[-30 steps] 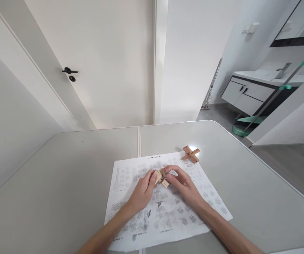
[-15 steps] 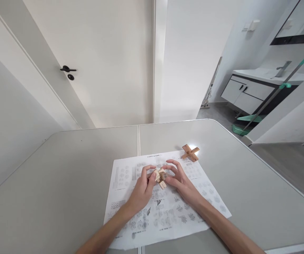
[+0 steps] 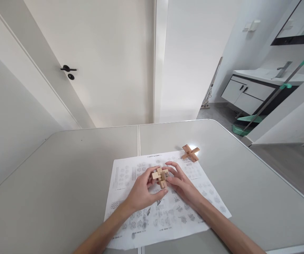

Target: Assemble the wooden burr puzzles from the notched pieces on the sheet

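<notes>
Between my hands is a small wooden burr puzzle (image 3: 159,176) of pale interlocking blocks, held just over a printed sheet. A dark mark like a "2" shows on its right block. My left hand (image 3: 144,188) cups it from the left, fingers behind and beneath, the thumb reaching across in front below it. My right hand (image 3: 182,181) grips its right side between thumb and fingers. Beyond the right hand lies a second, browner wooden cross-shaped piece (image 3: 190,153), at the sheet's upper right corner. The printed paper sheet (image 3: 125,229), covered in small grey diagrams, lies under both hands.
The grey table (image 3: 62,183) has a seam running through its middle. A white door (image 3: 109,63) with a black handle stands behind it. At the right are a washbasin cabinet (image 3: 247,91) and a green-and-grey broom with a dustpan (image 3: 240,129).
The puzzle has turned in my hands, showing more of its block faces. My left thumb has come off its face and moved down and right. The brown cross has stayed put.
</notes>
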`<action>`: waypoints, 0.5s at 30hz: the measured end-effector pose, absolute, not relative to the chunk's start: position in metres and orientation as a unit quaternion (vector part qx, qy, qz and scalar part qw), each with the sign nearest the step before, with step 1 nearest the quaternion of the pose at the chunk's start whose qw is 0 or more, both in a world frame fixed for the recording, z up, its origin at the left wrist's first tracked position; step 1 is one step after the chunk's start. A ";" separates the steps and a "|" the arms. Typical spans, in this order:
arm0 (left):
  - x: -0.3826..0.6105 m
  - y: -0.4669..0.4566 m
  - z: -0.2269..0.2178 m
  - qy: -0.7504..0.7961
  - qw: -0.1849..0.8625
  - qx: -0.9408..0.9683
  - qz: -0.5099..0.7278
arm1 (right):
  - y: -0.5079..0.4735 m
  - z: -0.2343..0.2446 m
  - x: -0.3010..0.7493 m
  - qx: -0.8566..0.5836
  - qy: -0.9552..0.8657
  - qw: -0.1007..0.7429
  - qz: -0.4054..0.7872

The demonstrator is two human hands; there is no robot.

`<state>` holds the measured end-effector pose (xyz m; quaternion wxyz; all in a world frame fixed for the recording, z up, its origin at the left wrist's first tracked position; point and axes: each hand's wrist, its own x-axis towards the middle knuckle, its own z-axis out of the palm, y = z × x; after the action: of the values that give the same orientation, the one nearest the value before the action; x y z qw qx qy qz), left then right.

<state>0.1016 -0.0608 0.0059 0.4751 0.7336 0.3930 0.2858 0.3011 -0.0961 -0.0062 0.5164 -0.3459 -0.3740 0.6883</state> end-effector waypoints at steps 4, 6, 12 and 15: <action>0.102 -0.060 0.006 0.403 0.433 0.749 0.299 | -0.096 -0.009 0.302 -0.338 -0.361 0.509 0.705; 0.103 -0.060 0.004 0.397 0.432 0.747 0.311 | -0.096 -0.010 0.303 -0.334 -0.359 0.508 0.708; 0.103 -0.063 -0.001 0.402 0.416 0.747 0.328 | -0.096 -0.009 0.302 -0.317 -0.358 0.508 0.716; 0.104 -0.064 -0.003 0.404 0.385 0.763 0.326 | -0.098 -0.006 0.301 -0.323 -0.361 0.502 0.717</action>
<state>0.1038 -0.0637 -0.0034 0.3847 0.7634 0.4041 0.3255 0.3014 -0.0978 -0.0061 0.5015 -0.3232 -0.3610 0.7167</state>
